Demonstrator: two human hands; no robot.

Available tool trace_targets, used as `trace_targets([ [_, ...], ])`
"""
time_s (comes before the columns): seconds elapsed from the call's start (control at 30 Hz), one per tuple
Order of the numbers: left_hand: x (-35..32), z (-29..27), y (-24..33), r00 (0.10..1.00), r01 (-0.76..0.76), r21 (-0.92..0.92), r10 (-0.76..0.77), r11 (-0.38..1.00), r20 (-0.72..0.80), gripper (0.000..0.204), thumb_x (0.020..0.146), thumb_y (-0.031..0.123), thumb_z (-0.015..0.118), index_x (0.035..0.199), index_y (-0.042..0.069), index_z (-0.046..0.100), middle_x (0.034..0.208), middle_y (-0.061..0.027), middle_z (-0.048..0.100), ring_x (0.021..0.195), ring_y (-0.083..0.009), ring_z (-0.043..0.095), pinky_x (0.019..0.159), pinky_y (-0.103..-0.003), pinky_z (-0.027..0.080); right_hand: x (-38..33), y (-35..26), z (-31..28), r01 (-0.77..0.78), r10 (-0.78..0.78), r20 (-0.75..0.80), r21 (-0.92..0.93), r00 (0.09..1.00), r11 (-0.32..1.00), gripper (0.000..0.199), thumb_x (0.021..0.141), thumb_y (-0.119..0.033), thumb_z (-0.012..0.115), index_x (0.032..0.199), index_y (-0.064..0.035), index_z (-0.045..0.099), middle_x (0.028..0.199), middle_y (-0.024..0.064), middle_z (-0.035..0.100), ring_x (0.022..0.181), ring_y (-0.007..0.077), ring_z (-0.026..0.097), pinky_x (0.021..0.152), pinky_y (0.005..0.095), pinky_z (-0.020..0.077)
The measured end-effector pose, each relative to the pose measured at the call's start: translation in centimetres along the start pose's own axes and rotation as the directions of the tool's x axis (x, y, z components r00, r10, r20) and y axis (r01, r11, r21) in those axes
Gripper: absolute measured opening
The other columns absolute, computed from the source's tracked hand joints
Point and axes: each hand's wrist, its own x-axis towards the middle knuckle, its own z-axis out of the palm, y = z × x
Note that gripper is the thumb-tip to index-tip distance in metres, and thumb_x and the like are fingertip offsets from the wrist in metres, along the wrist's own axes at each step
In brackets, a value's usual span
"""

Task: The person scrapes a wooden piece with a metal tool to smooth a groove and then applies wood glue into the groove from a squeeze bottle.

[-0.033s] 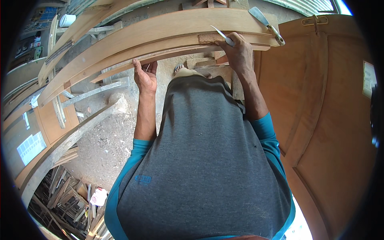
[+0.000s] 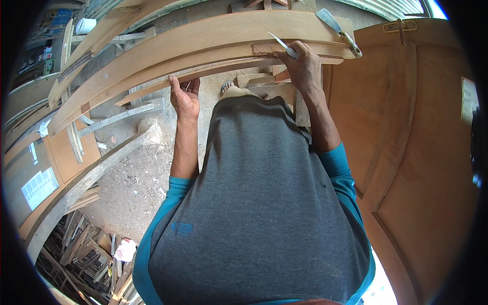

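A long, pale wooden door frame piece (image 2: 213,36) lies across the far side in front of me. My right hand (image 2: 303,65) is closed round the white handle of a small knife (image 2: 291,52), its thin pointed blade angled up to the left. Beside its fingertips is a rough brown patch (image 2: 263,49) in the wood. My left hand (image 2: 185,99) is palm up with fingers apart, touching the near edge of the wood; its fingertips are partly hidden. A putty knife (image 2: 333,24) with a wide metal blade rests on the wood's right end.
A large brown panelled door (image 2: 389,117) with a brass-coloured handle stands close on the right. Wooden supports (image 2: 127,118) are under the work at left. A heap of wood offcuts (image 2: 84,254) lies lower left. A white bucket (image 2: 85,25) stands far left.
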Motion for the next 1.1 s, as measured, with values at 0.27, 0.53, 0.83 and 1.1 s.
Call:
trace_targets([
  [0.27,-0.4,-0.5,-0.2,1.000,-0.001,-0.017,0.001,1.000,0.013,0.064,0.110,0.054,0.068,0.145,0.002,0.056,0.126,-0.0188,0.067,0.116,-0.0323,0.070,0.102,-0.046,0.065,0.0,0.1,-0.2,0.010,-0.010,-0.005,0.025,1.000,1.000,0.041,0.091,-0.041,0.091,0.100,-0.0040,0.076,0.088,0.0140,0.072,0.080,0.0306,0.071,0.075,0.0446,0.0549],
  [0.53,-0.7,-1.0,-0.1,1.000,0.017,-0.046,-0.016,0.999,0.018,0.059,0.112,0.051,0.065,0.140,-0.001,0.057,0.127,-0.0203,0.067,0.119,-0.0341,0.070,0.104,-0.048,0.066,-0.1,-0.4,-0.6,0.015,-0.015,0.010,0.021,1.000,1.000,0.036,0.091,-0.034,0.090,0.101,-0.0029,0.077,0.094,0.0157,0.075,0.086,0.0345,0.074,0.077,0.0461,0.0569],
  [0.83,-1.0,-1.4,0.0,0.997,0.011,-0.058,-0.007,0.998,0.078,0.059,0.111,0.051,0.066,0.138,0.000,0.058,0.128,-0.0192,0.068,0.119,-0.0347,0.071,0.105,-0.049,0.066,-0.6,0.1,-1.0,-0.023,0.024,-0.010,0.083,1.000,0.996,0.040,0.094,-0.039,0.089,0.102,-0.0021,0.076,0.090,0.0160,0.074,0.082,0.0322,0.072,0.076,0.0449,0.0559],
  [1.1,-1.3,-2.9,1.6,0.974,0.003,-0.110,0.022,0.994,0.225,0.049,0.110,0.046,0.065,0.125,-0.001,0.068,0.121,-0.0201,0.075,0.119,-0.0385,0.075,0.107,-0.051,0.065,-4.3,0.2,-3.3,-0.046,0.093,-0.179,0.253,0.979,0.966,0.031,0.103,-0.032,0.082,0.104,-0.0019,0.074,0.087,0.0159,0.073,0.079,0.0320,0.074,0.075,0.0429,0.0573],
])
